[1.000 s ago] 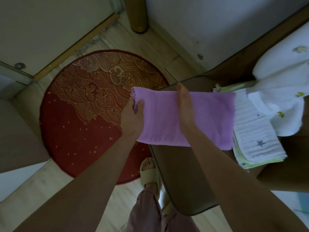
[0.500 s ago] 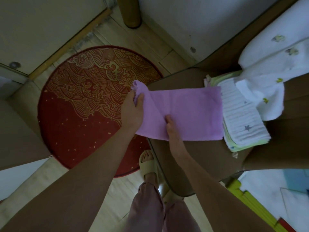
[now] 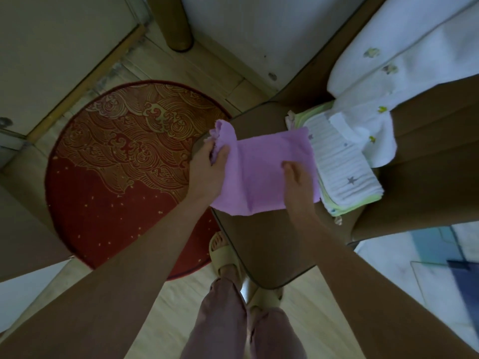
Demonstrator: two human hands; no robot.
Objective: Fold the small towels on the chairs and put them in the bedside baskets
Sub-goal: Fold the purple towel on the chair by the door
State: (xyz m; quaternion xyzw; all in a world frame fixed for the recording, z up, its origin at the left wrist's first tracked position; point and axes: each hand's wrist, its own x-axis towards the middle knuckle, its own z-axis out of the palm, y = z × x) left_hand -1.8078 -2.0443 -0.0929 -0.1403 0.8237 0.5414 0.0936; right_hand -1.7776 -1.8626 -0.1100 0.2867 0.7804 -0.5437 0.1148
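A purple towel [image 3: 261, 174] lies partly folded on the brown chair seat [image 3: 272, 244]. My left hand [image 3: 207, 169] grips its bunched left end, thumb on top, lifted off the seat edge. My right hand [image 3: 298, 182] lies on the towel's right part with the fingers on the cloth; whether they pinch it I cannot tell. Just right of the purple towel sits a stack of small folded towels [image 3: 342, 164], white striped with grey stars on top and green-edged ones beneath.
A white cloth with small prints [image 3: 368, 130] hangs over the chair back and onto the stack. A round red rug [image 3: 116, 164] covers the wood floor to the left. My slippered feet [image 3: 223, 255] stand by the seat front. A round wooden leg [image 3: 173, 22] stands at the top.
My right hand has come back from the towel's far edge and moved right along its near part. The left hand has carried the left end rightward, so the towel is narrower.
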